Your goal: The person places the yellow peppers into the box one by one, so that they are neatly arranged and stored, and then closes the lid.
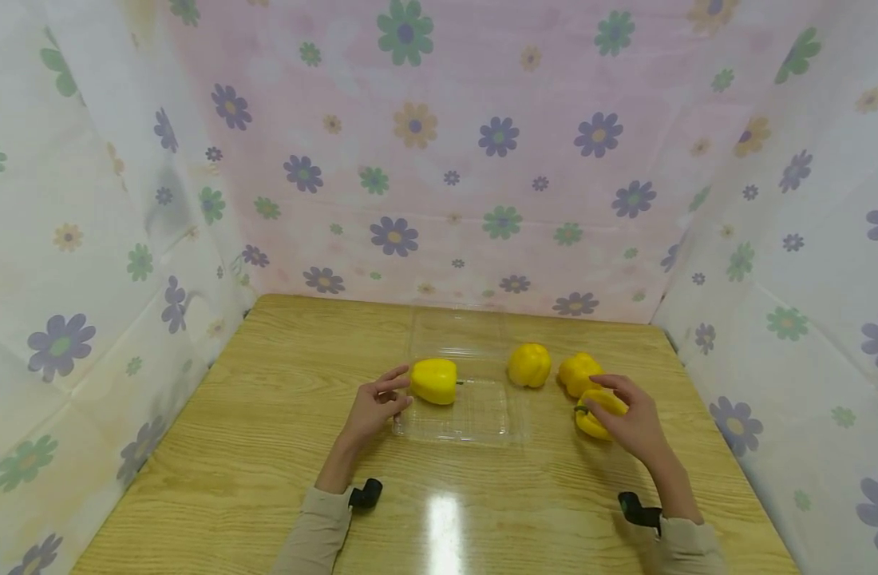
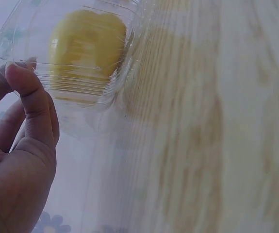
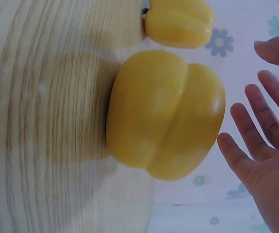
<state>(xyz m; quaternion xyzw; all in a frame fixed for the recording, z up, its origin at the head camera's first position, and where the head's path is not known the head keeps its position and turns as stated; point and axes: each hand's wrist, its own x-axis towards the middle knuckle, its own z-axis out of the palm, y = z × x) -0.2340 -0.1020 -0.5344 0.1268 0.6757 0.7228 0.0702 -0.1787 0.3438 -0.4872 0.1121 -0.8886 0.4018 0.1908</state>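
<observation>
A clear plastic clamshell tray (image 1: 475, 419) lies open at the middle of the wooden table, with one yellow bell pepper (image 1: 433, 380) in its left end. My left hand (image 1: 401, 386) is just left of that pepper, fingers relaxed and holding nothing. In the left wrist view the thumb of my left hand (image 2: 20, 141) is by the tray's rim (image 2: 124, 63), and the pepper (image 2: 88, 48) shows through the plastic. My right hand (image 1: 614, 395) hovers spread over another yellow pepper (image 1: 591, 419) right of the tray. The right wrist view shows a gap between my right hand (image 3: 260, 141) and this pepper (image 3: 166, 114).
Two more yellow peppers (image 1: 529, 365) (image 1: 578, 370) lie on the table (image 1: 266, 415) between the tray and my right hand; one of them (image 3: 178, 22) shows in the right wrist view. Floral sheets (image 1: 439, 160) wall in the table at the back and both sides.
</observation>
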